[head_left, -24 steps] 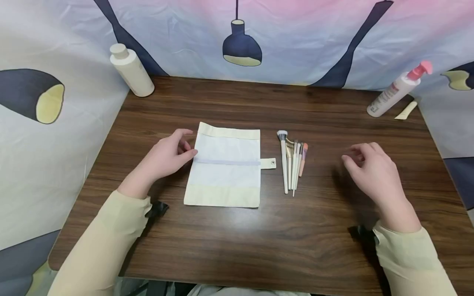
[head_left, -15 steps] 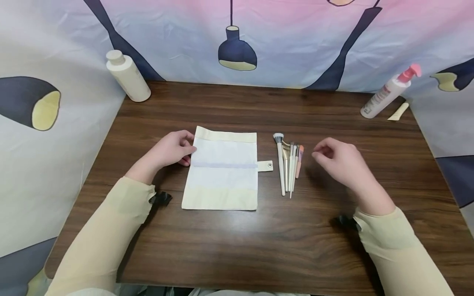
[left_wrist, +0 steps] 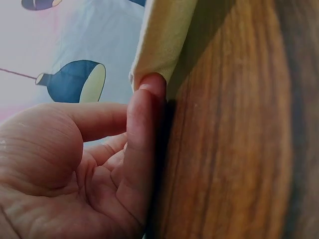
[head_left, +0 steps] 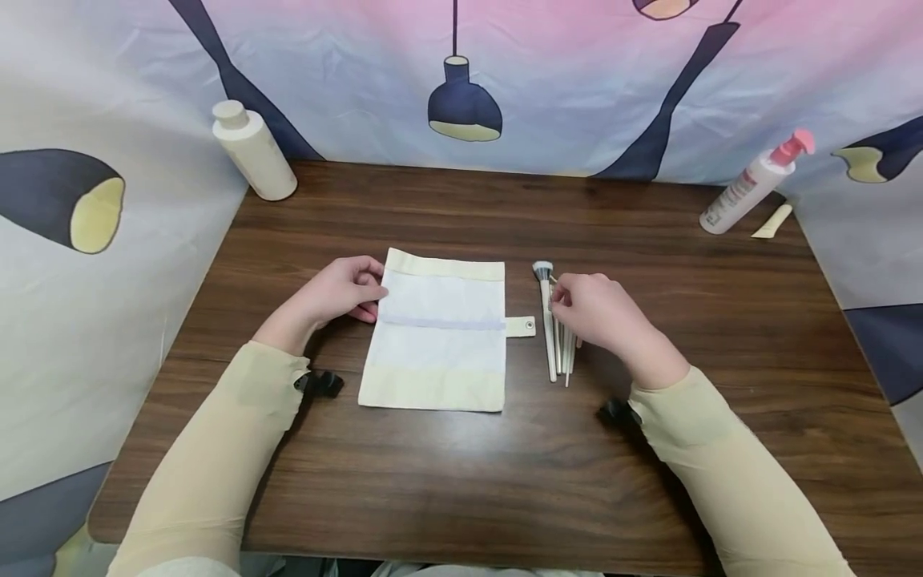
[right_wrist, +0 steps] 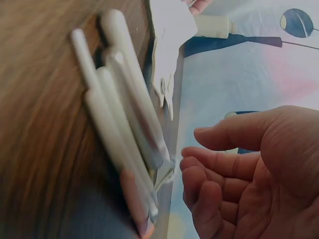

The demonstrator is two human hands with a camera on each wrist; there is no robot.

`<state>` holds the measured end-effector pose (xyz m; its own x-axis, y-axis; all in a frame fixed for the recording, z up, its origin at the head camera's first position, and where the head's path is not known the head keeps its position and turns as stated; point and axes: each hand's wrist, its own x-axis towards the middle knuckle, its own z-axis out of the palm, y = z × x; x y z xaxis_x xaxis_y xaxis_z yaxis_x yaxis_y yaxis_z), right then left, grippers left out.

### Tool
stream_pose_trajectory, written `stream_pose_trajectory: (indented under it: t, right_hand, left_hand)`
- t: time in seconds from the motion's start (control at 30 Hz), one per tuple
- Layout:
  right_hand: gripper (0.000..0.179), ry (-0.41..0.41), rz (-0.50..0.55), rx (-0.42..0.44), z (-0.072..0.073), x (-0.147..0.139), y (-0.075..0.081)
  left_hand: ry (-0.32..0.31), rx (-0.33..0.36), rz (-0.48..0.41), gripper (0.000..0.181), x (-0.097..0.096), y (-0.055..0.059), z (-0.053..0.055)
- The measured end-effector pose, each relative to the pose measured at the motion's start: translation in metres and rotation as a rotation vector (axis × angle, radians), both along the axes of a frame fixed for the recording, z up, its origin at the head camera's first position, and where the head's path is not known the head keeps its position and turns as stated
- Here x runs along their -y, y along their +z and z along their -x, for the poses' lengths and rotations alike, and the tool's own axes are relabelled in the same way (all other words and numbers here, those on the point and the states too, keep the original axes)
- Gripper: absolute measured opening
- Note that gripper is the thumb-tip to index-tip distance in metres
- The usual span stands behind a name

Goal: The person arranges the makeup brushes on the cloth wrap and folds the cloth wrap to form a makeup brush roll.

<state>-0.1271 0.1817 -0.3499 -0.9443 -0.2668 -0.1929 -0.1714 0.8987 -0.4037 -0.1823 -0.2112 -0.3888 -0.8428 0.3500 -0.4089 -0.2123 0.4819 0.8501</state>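
Observation:
A pale fabric brush roll [head_left: 436,365] lies spread flat, with a snap tab [head_left: 521,326] on its right side. My left hand [head_left: 339,290] pinches the roll's left edge between thumb and fingers; the left wrist view shows a fingertip right against the cream cloth [left_wrist: 167,42]. Beside the tab lies a bunch of makeup brushes, among them a white-handled one [head_left: 546,332] with a broad head. Over their bristle ends hovers my right hand [head_left: 602,312], hiding several heads. In the right wrist view its fingers are loosely bent, apart from the brush handles [right_wrist: 112,119], with nothing between them.
On the wooden table [head_left: 433,489] a white bottle [head_left: 255,152] stands at the back left. A pump bottle [head_left: 750,192] with a pink top stands at the back right, near a small cream piece [head_left: 773,222]. Patterned cloth [head_left: 375,96] hangs behind.
My right hand has moved left from the table's right side to above the brushes. My left hand has gone from the roll's edge to a pinch on it; roll and brushes lie still.

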Motion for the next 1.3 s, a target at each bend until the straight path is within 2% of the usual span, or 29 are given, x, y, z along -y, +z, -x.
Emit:
stream_pose_trajectory:
  t: [0.27,0.47,0.63,0.73,0.93,1.07,1.17,1.3]
  right_hand:
    - [0.023,-0.032,-0.060,0.105,0.013,0.012,-0.002]
    - [0.026,-0.079,-0.113,0.096,0.018,0.018,-0.003]
    - [0.044,-0.098,-0.157,0.089,0.024,0.026,-0.007]
    - [0.047,-0.119,-0.172,0.108,0.026,0.030,-0.007]
    - [0.047,-0.113,-0.200,0.102,0.031,0.036,-0.007]
    - [0.042,-0.117,-0.202,0.141,0.033,0.039,-0.007]
    - [0.037,-0.125,-0.185,0.183,0.034,0.040,-0.007]
    - [0.036,-0.134,-0.137,0.190,0.036,0.038,-0.009]
  left_hand:
    - [0.013,0.020,-0.028,0.040,0.002,-0.001,0.001]
    - [0.012,0.016,-0.021,0.040,0.002,-0.003,0.004]
    - [0.014,0.018,-0.030,0.039,0.002,-0.005,0.004]
    - [0.018,0.020,-0.029,0.037,0.003,-0.006,0.003]
    - [0.013,0.013,-0.023,0.038,0.003,-0.005,0.004]
    - [0.011,0.013,-0.018,0.039,0.003,-0.004,0.004]
    - [0.013,0.018,-0.013,0.040,0.003,-0.003,0.003]
    - [0.015,0.022,-0.010,0.040,0.002,-0.003,0.004]
